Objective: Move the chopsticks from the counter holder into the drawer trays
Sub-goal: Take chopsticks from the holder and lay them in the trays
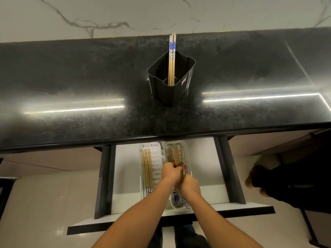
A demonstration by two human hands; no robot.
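Observation:
A black holder (172, 90) stands on the dark counter with a few blue-topped chopsticks (172, 58) upright in it. Below, an open white drawer (202, 169) holds two clear trays side by side. The left tray (157, 158) carries several chopsticks (147, 169) lying lengthwise. Over the right tray (186, 151), my left hand (170, 171) and my right hand (189, 184) both grip a bundle of chopsticks (176, 154), its tips pointing toward the counter and its blue ends (177, 198) near the drawer front.
The counter's front edge (161, 138) overhangs the back of the drawer. Dark drawer rails (105, 176) run along both sides. Another person's dark clothing and hand (258, 178) are at the right, close to the drawer. Pale floor tiles lie below.

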